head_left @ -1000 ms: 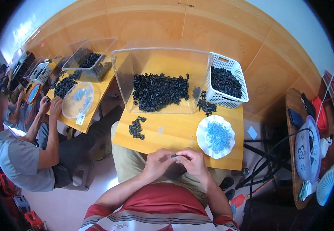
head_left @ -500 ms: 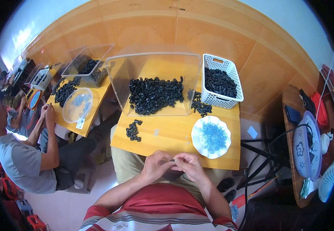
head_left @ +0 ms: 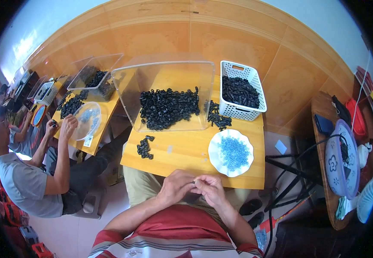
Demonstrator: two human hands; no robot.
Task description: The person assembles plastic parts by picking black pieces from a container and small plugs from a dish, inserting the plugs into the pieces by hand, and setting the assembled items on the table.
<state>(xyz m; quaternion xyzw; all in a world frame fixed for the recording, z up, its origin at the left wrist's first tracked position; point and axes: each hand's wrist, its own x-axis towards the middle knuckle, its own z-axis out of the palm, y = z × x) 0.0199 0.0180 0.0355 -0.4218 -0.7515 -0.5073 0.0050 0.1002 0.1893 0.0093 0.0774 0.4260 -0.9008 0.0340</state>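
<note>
My left hand point(head_left: 174, 187) and my right hand point(head_left: 211, 189) meet above my lap, just off the table's front edge. Their fingertips pinch a small dark piece point(head_left: 193, 182), mostly hidden by the fingers. On the yellow table point(head_left: 182, 161), a small group of black plastic parts point(head_left: 144, 147) lies ahead of my left hand. A white scalloped plate point(head_left: 213, 152) at the right bears many small clear-blue pieces point(head_left: 233, 151). Beyond, a transparent bin point(head_left: 124, 101) lies tipped toward me with a heap of black parts point(head_left: 167, 107).
A white perforated basket point(head_left: 242, 113) full of black pieces stands far right, with loose black pieces point(head_left: 217, 118) beside it. A co-worker point(head_left: 31, 180) sits left at another table point(head_left: 94, 144). Rightward are black metal legs point(head_left: 287, 170) and a round stand with a purple basin point(head_left: 332, 163).
My hands stay together; the fingers have shifted and cover more of the dark piece. The co-worker's hands have parted, one moving to the round tray of blue pieces. The view has shifted slightly.
</note>
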